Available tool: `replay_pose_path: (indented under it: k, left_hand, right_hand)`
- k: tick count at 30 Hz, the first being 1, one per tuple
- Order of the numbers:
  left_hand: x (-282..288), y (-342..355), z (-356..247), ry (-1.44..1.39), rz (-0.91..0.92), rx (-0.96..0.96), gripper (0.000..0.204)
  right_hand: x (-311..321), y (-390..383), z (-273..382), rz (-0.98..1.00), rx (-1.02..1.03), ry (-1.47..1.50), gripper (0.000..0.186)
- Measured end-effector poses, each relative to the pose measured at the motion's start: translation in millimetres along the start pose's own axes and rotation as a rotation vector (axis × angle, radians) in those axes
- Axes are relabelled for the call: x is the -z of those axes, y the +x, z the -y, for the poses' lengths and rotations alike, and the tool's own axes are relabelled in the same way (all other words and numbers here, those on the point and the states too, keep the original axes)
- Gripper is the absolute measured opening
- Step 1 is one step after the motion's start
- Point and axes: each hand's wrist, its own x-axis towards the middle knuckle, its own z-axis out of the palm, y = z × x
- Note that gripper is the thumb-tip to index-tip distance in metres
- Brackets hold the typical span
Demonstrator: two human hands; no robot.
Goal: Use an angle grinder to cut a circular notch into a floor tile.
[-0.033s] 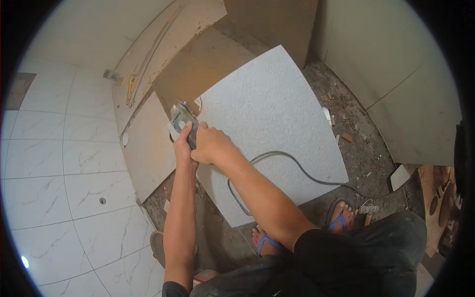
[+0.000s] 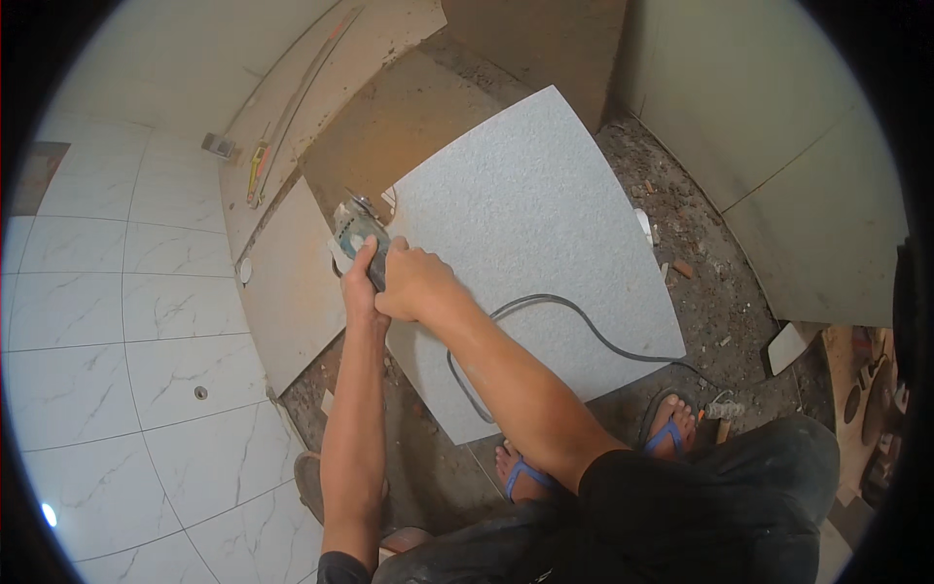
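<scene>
Both my hands are closed around a dusty angle grinder [image 2: 360, 234] with a teal-grey body. My left hand [image 2: 360, 284] wraps the left side of the body, its thumb lying along the top. From the other side, my right hand [image 2: 420, 282] grips the rear part. The grinder's disc end is at the left edge of a large light grey, speckled tile [image 2: 545, 214], beside a small curved cut with a white chip [image 2: 390, 199]. A dark power cord [image 2: 584, 321] loops over the tile under my right forearm. Contact between disc and tile cannot be made out.
A beige tile [image 2: 290, 292] lies left of the grinder. Farther back are a yellow tape measure [image 2: 258, 170] and a long metal strip [image 2: 306, 88]. Rubble [image 2: 700, 243] covers the ground at right, beside a wall [image 2: 778, 146]. My sandalled feet [image 2: 671, 428] are near the tile's front edge.
</scene>
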Motion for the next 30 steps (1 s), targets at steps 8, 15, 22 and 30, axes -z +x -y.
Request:
replay_pose_path:
  k: [8, 15, 22, 30]
  left_hand:
    - [4, -7, -20, -0.050, 0.016, -0.062, 0.027]
    - [20, 8, -17, -0.028, 0.010, -0.012, 0.024]
    - [21, 6, -2, -0.029, -0.020, 0.032, 0.026]
    - [21, 2, -13, -0.040, -0.028, -0.063, 0.026]
  right_hand:
    - [-13, 6, 11, -0.011, 0.105, -0.023, 0.060]
    - [-20, 9, 12, -0.004, 0.062, 0.002, 0.058]
    - [-20, 8, 6, 0.037, 0.018, -0.016, 0.058]
    - [-26, 10, 9, -0.011, 0.125, -0.013, 0.059]
